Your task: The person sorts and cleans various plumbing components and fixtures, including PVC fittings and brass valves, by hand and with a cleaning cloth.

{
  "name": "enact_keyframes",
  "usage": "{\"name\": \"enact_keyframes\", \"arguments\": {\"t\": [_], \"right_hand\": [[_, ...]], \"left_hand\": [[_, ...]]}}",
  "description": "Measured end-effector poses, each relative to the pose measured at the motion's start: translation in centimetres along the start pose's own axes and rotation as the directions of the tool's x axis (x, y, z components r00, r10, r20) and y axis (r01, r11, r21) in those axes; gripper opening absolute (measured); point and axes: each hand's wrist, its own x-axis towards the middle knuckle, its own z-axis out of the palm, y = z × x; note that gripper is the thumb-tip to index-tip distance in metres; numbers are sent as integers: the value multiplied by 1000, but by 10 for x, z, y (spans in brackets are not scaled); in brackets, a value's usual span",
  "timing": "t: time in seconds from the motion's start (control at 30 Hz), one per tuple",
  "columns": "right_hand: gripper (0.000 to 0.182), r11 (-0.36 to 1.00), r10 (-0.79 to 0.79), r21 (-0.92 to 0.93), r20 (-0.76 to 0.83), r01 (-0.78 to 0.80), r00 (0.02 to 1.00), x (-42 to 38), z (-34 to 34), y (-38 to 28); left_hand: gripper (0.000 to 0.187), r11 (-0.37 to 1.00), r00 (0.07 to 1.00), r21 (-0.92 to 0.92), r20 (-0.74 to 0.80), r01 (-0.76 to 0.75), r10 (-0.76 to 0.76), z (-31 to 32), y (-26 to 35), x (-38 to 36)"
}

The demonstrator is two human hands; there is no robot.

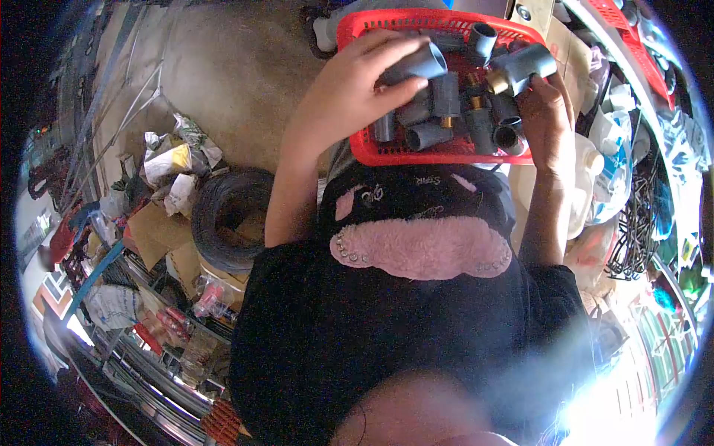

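A red plastic basket (439,157) sits in front of my torso, holding several grey plastic pipe fittings (446,97), some with brass ends. Over its left side, my left hand (364,83) is closed around a grey pipe fitting (425,62), with the thumb below and the fingers above. At the right rim, my right hand (549,119) grips a grey tee-shaped pipe fitting with a brass end (529,67). That brass end points left, toward the middle of the basket. Part of this hand is hidden behind the fitting.
A coil of dark tubing (230,219) lies to the left by cardboard (152,230) and crumpled wrappers (169,163). On the right stand a whitish plastic jug (587,175) and a bundle of black wire pieces (632,223). Concrete floor (230,67) shows at upper left.
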Motion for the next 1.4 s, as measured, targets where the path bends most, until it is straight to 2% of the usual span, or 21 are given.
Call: {"name": "enact_keyframes", "arguments": {"t": [0.03,0.07,0.13,0.2,0.3,0.5,0.6,0.63,0.7,0.73,0.87,0.97,1.07,1.17,1.27,1.4], "right_hand": [[52,996,-23,81,-27,25,999,-1,5,-1],[49,995,-35,90,24,33,999,-4,11,-7],[48,997,-64,-47,40,66,997,-8,14,-8],[48,977,-124,-162,115,142,986,-10,19,-10],[47,955,-154,-217,223,203,963,-11,24,-10],[45,848,24,-501,358,170,933,-2,24,-16],[40,656,110,-721,382,222,917,14,37,-27],[38,547,-15,-739,461,393,887,23,36,-23],[36,246,-220,-703,630,668,745,45,35,-14],[38,236,-202,-704,638,670,743,50,36,-11],[34,-3,-170,-774,624,633,763,55,44,4],[29,-6,-99,-821,569,571,817,50,50,9],[34,-223,-25,-823,540,522,841,37,60,8],[46,-354,-109,-815,524,460,845,17,67,14],[54,-320,-184,-855,478,408,859,-1,68,17],[51,-242,-85,-890,416,387,905,-13,63,11]], "left_hand": [[44,999,1000,-41,14,6,-6,1,4,0],[44,996,999,-82,30,15,-12,2,12,-1],[42,987,1000,-163,3,-11,11,9,19,-2],[43,990,1000,-140,4,8,-7,10,26,1],[45,998,1000,-66,6,-25,26,8,26,3],[45,997,996,37,70,-65,62,4,9,0],[44,970,994,232,102,-72,49,4,-8,0],[43,947,993,311,112,-75,42,4,-10,0],[44,919,990,390,140,-53,-3,4,-13,2],[44,909,990,413,143,-53,-7,4,-16,3],[45,883,986,469,161,-29,-53,7,-20,1],[44,888,987,460,144,-7,-67,18,-28,-2],[40,867,970,497,201,20,-138,25,-20,4],[34,863,978,505,168,25,-126,27,-17,5],[32,885,977,465,181,12,-108,28,-20,7],[27,852,985,522,164,-38,-56,22,-17,8]]}}
